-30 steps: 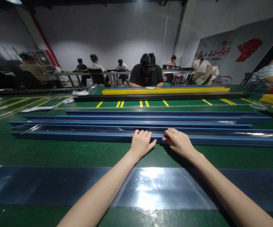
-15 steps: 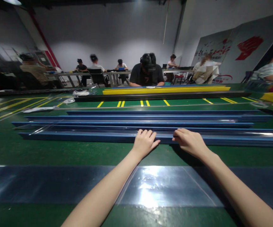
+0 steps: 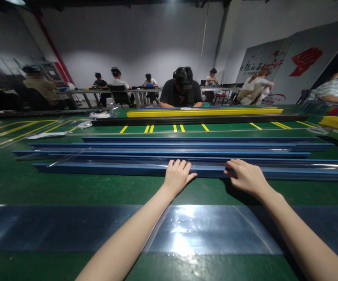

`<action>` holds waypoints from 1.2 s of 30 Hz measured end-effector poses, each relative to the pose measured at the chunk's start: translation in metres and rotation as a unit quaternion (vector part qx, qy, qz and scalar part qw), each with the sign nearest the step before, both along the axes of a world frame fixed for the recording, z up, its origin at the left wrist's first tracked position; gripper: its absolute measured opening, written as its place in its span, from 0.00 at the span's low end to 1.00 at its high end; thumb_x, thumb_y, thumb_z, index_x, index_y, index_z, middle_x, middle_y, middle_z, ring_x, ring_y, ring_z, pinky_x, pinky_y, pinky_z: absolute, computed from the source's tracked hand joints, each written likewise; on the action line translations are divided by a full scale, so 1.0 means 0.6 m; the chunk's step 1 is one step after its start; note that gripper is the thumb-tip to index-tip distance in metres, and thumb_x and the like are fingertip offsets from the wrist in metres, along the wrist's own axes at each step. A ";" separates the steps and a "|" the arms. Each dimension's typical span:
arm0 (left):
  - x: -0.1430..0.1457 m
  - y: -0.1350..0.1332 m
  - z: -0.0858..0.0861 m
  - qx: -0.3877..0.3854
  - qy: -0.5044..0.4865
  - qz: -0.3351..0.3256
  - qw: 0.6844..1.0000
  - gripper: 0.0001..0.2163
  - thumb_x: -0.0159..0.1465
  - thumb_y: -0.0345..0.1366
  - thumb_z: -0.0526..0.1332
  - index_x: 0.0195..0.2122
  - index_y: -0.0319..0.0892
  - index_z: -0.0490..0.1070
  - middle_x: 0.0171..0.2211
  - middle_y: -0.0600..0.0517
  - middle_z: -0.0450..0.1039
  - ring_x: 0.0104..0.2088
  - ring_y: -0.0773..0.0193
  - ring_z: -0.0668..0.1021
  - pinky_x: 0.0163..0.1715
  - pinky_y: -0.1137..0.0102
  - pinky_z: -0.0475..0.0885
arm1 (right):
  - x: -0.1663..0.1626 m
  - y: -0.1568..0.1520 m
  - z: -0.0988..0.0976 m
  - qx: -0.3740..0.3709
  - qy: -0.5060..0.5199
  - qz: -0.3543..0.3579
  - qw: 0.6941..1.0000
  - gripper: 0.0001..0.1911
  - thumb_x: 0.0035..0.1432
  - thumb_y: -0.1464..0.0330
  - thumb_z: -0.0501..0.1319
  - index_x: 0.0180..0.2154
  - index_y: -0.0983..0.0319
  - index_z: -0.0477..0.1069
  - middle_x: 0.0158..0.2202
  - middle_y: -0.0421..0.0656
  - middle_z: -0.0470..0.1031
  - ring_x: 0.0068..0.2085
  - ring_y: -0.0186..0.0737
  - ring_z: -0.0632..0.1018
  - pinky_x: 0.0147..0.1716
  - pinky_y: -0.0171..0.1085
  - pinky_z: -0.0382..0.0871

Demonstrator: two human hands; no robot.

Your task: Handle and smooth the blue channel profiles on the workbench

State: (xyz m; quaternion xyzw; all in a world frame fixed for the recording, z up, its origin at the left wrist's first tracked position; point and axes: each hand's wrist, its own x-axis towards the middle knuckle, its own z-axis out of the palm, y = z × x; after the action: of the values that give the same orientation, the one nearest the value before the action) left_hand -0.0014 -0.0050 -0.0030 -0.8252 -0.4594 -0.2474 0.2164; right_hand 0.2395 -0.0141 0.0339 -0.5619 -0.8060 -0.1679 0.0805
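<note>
Nearest of the long blue channel strips [image 3: 122,170] lies across the table, with shiny clear film [image 3: 318,166] in its trough. My left hand [image 3: 178,173] rests over its front wall, fingers laid into the trough and thumb stretched out to the right. Further right, my right hand [image 3: 246,175] is closed at the same front wall, its fingertips curled around the edge and partly hidden. Between the hands a short stretch of the strip shows. More blue strips [image 3: 169,144] lie parallel just behind it.
A wide clear plastic sheet [image 3: 69,228] lies across the table under my forearms. Beyond the blue strips are a black strip [image 3: 198,119], a yellow strip [image 3: 204,112] and crumpled plastic [image 3: 100,115]. A co-worker [image 3: 182,88] sits opposite; others sit further back.
The nearest blue strip has slid to the right, its left end shifting inward. My right hand has moved right with it, while my left hand stays nearly in place.
</note>
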 end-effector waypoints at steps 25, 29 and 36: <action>-0.003 -0.002 0.006 -0.016 -0.002 -0.029 0.999 0.17 0.61 0.45 0.53 0.44 0.38 0.65 0.36 0.48 0.71 0.37 0.60 0.71 0.38 0.65 0.60 | -0.059 0.010 -0.003 -0.001 0.019 0.088 0.996 0.10 0.59 0.64 0.49 0.29 0.61 0.63 0.31 0.43 0.70 0.34 0.37 0.70 0.23 0.33 0.50; -0.004 -0.001 0.007 -0.011 -0.004 -0.079 0.997 0.15 0.62 0.41 0.53 0.47 0.38 0.63 0.40 0.47 0.70 0.41 0.61 0.70 0.39 0.67 0.61 | -0.043 0.008 0.001 -0.012 0.022 0.073 0.997 0.10 0.58 0.64 0.50 0.28 0.61 0.63 0.30 0.43 0.70 0.32 0.36 0.70 0.22 0.33 0.48; -0.002 -0.001 0.006 -0.008 0.010 -0.027 1.000 0.16 0.62 0.45 0.53 0.43 0.39 0.66 0.39 0.46 0.71 0.40 0.58 0.70 0.39 0.64 0.59 | -0.018 0.007 -0.011 0.027 0.024 0.064 0.997 0.12 0.58 0.62 0.49 0.28 0.61 0.63 0.30 0.44 0.70 0.32 0.37 0.70 0.24 0.33 0.51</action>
State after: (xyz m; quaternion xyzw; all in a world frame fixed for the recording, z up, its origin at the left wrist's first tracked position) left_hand -0.0027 -0.0059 0.0007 -0.8413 -0.4368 -0.2411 0.2081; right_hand 0.2284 -0.0098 0.0272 -0.5106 -0.8333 -0.1709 0.1254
